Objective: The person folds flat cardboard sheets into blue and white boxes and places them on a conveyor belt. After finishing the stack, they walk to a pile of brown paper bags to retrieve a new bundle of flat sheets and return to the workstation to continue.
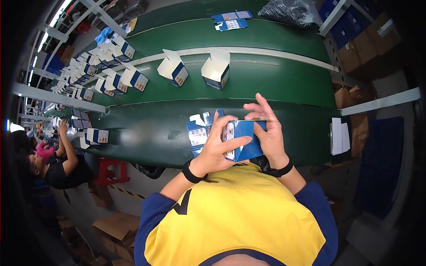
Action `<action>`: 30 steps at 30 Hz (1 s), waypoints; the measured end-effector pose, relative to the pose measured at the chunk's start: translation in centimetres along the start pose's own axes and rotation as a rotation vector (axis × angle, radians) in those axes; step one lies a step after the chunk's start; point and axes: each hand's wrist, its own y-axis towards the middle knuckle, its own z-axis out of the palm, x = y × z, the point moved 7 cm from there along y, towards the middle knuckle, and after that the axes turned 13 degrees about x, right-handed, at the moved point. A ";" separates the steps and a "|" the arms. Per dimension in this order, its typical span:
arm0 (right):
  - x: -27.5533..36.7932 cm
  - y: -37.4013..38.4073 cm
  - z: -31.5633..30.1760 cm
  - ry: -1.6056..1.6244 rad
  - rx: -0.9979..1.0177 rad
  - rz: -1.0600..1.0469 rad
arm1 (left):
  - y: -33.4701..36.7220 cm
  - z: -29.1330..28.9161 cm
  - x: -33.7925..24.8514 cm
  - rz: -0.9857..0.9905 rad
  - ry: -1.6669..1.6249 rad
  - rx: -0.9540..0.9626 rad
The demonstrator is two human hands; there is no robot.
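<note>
A blue and white small carton [244, 129] is held up between my two hands, in front of my chest and above the near edge of the green bench. My left hand [216, 144] wraps its left side, thumb across the front. At the right side, my right hand [271, 138] has its thumb pressed on the carton, with its upper fingers stretched out beyond the carton's top edge. Flat, unfolded blue and white cartons [197, 136] lie just left of and partly behind my left hand, which hides some of them.
On the green conveyor [275, 80], open-topped cartons [216, 71] stand in a row running left. A flattened carton [230, 21] and a grey plastic bag [290, 12] lie at the back. White sheets [339, 136] are at the right end. A co-worker [66, 162] handles cartons far left.
</note>
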 end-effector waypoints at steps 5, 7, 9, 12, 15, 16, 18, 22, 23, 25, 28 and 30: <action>1.6 0.2 0.1 0.029 -0.053 -0.033 | -0.8 0.8 1.5 -0.074 -0.201 -0.128; 1.9 0.1 0.5 0.081 -0.032 -0.044 | -0.7 0.3 2.0 -0.184 -0.349 -0.165; 2.0 0.1 0.8 0.188 0.015 -0.071 | -0.4 -0.1 2.0 -0.152 -0.280 -0.130; 2.0 -0.5 0.4 -0.101 0.152 -0.149 | 0.0 -0.4 1.6 -0.093 -0.129 -0.074; 2.0 -1.0 -0.7 -0.269 0.262 -0.215 | 0.2 0.1 1.1 -0.031 -0.145 -0.044; 2.3 -0.9 -0.8 -0.292 0.302 -0.240 | 0.3 0.6 1.1 -0.031 -0.145 -0.046; 3.0 -0.9 -0.3 -0.315 0.343 -0.266 | 0.1 1.0 1.4 0.011 -0.367 -0.205; 2.1 -1.3 -0.3 -0.131 0.127 0.072 | 0.0 0.6 0.6 0.055 -0.284 -0.130; 2.2 -1.1 -0.1 -0.241 0.193 0.111 | 0.2 0.8 0.2 0.065 -0.187 -0.053; 2.1 -1.0 0.1 -0.460 0.323 0.188 | 0.5 0.7 -0.3 0.064 -0.157 -0.040; 2.3 -1.1 0.2 -0.498 0.334 0.179 | 0.7 0.7 -0.8 0.059 -0.091 -0.021; 2.2 -1.2 0.0 -0.517 0.342 0.175 | 1.0 1.0 -0.9 0.071 -0.107 0.019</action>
